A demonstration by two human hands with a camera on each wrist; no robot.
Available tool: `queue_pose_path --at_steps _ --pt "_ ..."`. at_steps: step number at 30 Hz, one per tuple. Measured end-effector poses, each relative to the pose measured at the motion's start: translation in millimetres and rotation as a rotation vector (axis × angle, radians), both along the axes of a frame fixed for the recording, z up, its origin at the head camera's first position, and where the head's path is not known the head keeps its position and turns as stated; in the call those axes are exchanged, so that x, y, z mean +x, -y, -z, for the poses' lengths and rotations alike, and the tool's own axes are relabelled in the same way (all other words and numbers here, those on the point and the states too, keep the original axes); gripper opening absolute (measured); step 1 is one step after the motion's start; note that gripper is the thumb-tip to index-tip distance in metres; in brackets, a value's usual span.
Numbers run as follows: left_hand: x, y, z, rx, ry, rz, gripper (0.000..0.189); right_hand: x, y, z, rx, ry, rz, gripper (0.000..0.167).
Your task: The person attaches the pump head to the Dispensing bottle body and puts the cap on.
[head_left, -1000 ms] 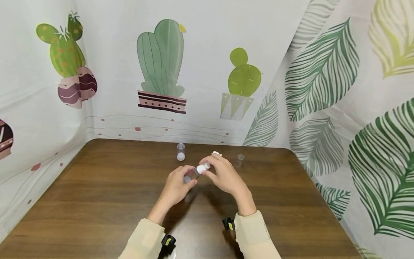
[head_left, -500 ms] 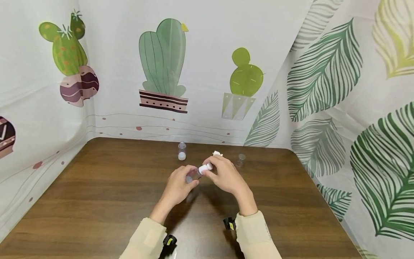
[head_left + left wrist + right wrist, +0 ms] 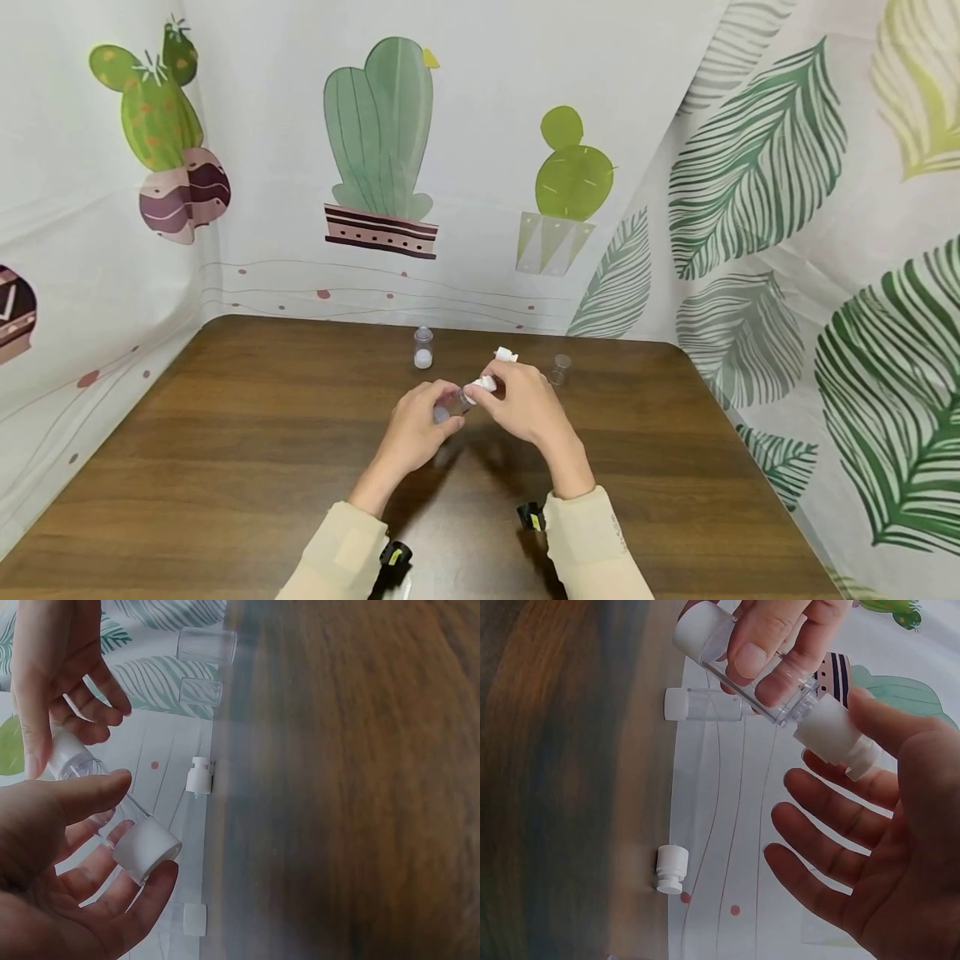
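Observation:
In my left hand (image 3: pixel 415 421) I hold a small clear bottle (image 3: pixel 718 646) with a white base, tilted above the table, its neck toward the right. Fingers and thumb wrap its clear body and cover part of it. My right hand (image 3: pixel 527 406) pinches a white pump top (image 3: pixel 829 729) at the bottle's neck between thumb and index finger. The other right fingers are spread loosely below it in the right wrist view. Pump top and bottle are in line, right at the neck.
A second clear bottle (image 3: pixel 423 348) with a white base stands at the back of the brown table (image 3: pixel 247 433). Another white pump top (image 3: pixel 506 355) stands behind my right hand. Clear caps (image 3: pixel 206 646) stand farther right. A patterned cloth (image 3: pixel 480 167) hangs behind the table.
My right thumb and fingers have shifted their grip around the pump top, and now cover more of it. Both hands have drifted slightly right in the head view; the bottle stays in my left hand.

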State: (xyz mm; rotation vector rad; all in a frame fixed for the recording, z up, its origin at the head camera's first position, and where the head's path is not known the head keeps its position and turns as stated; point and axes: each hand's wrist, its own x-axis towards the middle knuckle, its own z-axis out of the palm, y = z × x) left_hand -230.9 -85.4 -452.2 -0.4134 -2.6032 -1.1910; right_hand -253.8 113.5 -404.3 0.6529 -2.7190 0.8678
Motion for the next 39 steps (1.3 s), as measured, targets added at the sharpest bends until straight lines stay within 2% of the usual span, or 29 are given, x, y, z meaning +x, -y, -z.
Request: queue_pose_path --at_steps 2,5,9,14,22,39 --pt "-1.0 0.2 0.0 -0.001 0.002 0.001 0.034 0.3 -1 -1.1 -0.004 0.009 -0.007 0.023" --pt "-2.1 0.6 0.2 0.001 0.011 0.003 0.034 1.3 -3 -4.0 -0.017 0.025 -0.025 0.037" --pt "-2.6 1.2 0.5 0.005 0.015 0.003 0.033 1.8 -9 -8.2 -0.044 0.028 -0.087 0.046" --pt "-2.9 1.9 -0.2 0.008 0.011 -0.001 0.035 -0.8 -17 -8.9 -0.08 -0.021 -0.185 0.045" --pt "-1.4 2.4 -1.1 0.017 0.022 -0.002 0.034 -2.5 -15 -10.0 -0.078 -0.097 -0.291 0.037" --pt "-1.7 1.3 -0.2 0.014 0.022 -0.006 0.034 -3.6 -13 -7.3 -0.056 -0.059 -0.273 0.022"
